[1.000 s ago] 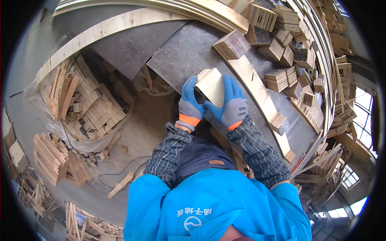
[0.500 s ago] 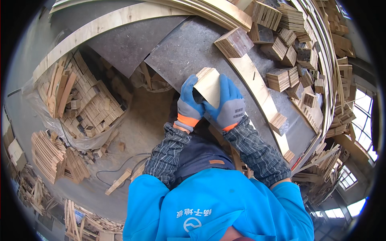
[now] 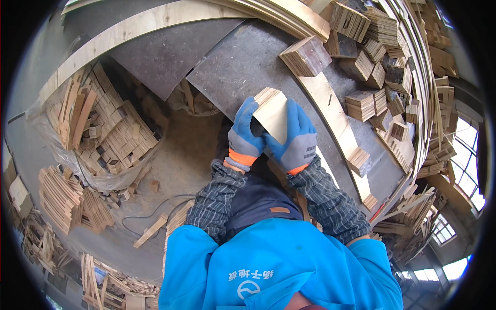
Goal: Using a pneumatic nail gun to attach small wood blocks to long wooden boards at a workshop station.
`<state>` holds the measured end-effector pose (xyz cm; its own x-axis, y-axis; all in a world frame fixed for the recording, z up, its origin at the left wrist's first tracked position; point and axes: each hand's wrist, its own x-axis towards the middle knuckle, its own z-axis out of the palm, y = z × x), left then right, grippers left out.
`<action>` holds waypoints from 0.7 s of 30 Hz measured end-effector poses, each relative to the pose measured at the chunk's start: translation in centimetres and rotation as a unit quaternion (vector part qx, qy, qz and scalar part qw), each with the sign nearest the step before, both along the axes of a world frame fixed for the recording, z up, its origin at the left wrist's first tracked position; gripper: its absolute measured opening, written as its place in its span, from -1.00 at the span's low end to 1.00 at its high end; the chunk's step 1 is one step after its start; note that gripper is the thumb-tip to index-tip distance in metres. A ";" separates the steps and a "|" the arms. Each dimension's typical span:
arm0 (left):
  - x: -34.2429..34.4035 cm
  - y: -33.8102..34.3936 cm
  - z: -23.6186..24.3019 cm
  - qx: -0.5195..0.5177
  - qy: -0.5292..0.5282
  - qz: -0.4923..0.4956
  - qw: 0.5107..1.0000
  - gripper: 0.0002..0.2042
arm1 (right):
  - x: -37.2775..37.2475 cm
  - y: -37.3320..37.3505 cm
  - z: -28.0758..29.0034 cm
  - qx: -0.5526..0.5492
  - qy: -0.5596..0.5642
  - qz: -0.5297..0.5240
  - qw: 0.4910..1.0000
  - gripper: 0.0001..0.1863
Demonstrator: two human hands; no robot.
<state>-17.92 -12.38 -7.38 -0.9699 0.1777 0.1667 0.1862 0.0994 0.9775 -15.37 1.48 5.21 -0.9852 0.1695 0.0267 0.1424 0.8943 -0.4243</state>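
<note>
Both my gloved hands grip a pale plywood block over the near edge of the dark metal table. My left hand wraps round the block's left side. My right hand is closed on its right side, thumb reaching toward my left hand beneath it. A long plywood strip lies on the table right of my hands, with a laminated block at its far end and a smaller block nearer me.
Stacks of plywood blocks crowd the table's right side, bordered by long curved strips. On the floor to the left stand a plastic-wrapped heap of offcuts, stacked boards, a cable and a loose slat.
Both hands and the block have shifted only slightly; my grip looks much the same. The surroundings moved a little in the picture as the camera shifted.
</note>
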 end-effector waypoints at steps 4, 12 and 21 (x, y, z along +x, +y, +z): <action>-0.1 0.0 0.5 -0.022 0.002 -0.010 1.000 -0.23 | -0.1 -0.1 0.0 -0.010 -0.005 -0.013 1.000 0.00; -0.4 -0.3 1.1 -0.046 0.023 0.001 0.999 -0.24 | 0.0 0.0 -0.1 -0.015 0.001 -0.016 1.000 0.00; -0.4 -0.3 0.8 -0.051 0.047 0.004 0.998 -0.22 | 0.3 0.0 -0.1 -0.015 -0.003 -0.013 1.000 0.02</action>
<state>-18.31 -12.64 -6.54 -0.9525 0.1907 0.2376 0.2746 0.1995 0.9406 -15.11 1.50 5.10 -0.9804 0.1962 0.0162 0.1682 0.8774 -0.4493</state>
